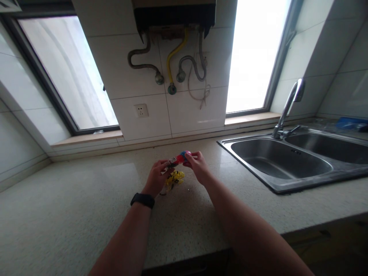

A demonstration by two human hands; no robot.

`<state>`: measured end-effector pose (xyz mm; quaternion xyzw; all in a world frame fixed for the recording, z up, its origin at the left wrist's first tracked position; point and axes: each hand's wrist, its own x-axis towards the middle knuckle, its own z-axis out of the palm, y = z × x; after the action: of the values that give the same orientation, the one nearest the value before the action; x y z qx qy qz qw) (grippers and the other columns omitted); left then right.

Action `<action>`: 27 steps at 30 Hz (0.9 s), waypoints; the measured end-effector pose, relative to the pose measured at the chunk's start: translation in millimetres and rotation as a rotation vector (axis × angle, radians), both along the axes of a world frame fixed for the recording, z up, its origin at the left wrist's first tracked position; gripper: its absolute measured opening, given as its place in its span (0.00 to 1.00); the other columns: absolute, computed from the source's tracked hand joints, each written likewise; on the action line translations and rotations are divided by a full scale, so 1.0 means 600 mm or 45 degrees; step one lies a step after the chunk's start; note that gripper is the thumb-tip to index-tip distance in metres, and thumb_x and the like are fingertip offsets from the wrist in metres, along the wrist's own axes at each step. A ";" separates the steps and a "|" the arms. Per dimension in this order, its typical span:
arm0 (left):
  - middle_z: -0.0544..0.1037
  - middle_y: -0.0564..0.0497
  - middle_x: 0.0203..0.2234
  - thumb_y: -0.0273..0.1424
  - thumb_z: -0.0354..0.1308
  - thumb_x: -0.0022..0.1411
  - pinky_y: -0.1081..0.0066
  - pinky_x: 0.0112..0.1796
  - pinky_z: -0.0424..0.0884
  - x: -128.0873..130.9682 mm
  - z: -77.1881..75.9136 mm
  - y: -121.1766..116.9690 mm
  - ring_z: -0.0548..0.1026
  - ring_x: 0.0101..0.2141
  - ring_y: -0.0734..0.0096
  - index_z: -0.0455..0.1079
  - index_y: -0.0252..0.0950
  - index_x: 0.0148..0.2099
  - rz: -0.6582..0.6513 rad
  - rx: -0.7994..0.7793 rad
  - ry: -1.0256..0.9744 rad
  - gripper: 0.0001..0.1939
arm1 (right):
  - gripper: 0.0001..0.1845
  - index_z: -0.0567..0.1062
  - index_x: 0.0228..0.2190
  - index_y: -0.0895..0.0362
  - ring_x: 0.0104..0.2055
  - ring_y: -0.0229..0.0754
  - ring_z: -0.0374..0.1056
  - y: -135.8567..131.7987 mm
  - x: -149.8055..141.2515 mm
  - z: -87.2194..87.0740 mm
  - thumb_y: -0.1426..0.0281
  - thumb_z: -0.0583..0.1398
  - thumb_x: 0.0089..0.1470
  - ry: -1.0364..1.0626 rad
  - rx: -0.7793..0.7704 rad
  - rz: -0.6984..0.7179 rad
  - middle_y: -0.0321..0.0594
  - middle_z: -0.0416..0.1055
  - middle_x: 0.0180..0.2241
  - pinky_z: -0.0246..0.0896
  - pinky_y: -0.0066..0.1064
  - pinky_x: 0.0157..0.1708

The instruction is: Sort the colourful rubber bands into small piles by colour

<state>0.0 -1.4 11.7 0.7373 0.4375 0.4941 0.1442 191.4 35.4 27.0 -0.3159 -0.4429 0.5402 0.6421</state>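
Over the speckled countertop (94,199), my two hands hold a small elongated thing (178,158) between them. It is red, blue and pink, with a dark printed part at its left end; its exact kind is too small to make out. My left hand (156,176), wearing a black wristband, is closed on the printed end. The blue and pink end is pinched in the fingers of my right hand (198,165). Just below, a tangled heap of yellow and black small pieces (174,178) lies on the counter, partly hidden by my left hand.
To the right a double steel sink (258,184) with a chrome faucet (287,105) is set into the counter. Behind are a tiled wall with a socket (141,110), hoses (169,65) under a wall-mounted heater (175,15), and two windows. A blue item (349,123) lies beyond the sink.
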 end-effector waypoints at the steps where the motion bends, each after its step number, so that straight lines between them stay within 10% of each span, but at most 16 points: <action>1: 0.73 0.46 0.47 0.34 0.61 0.61 0.63 0.44 0.74 0.000 -0.001 0.000 0.71 0.48 0.61 0.76 0.44 0.51 0.008 -0.001 -0.020 0.16 | 0.22 0.63 0.34 0.55 0.26 0.38 0.75 0.000 0.000 -0.001 0.59 0.68 0.49 -0.002 -0.004 -0.002 0.38 0.77 0.29 0.74 0.31 0.31; 27: 0.75 0.46 0.40 0.37 0.67 0.55 0.66 0.33 0.75 0.004 -0.004 0.000 0.74 0.39 0.62 0.79 0.39 0.41 0.313 0.089 -0.056 0.11 | 0.21 0.62 0.33 0.54 0.25 0.39 0.75 0.006 -0.011 -0.014 0.60 0.68 0.49 -0.009 -0.057 -0.055 0.38 0.77 0.27 0.74 0.32 0.30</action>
<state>2.3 -1.5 9.3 0.6716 0.5038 0.5392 0.0663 184.7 38.8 18.7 -0.3413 -0.4260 0.5349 0.6449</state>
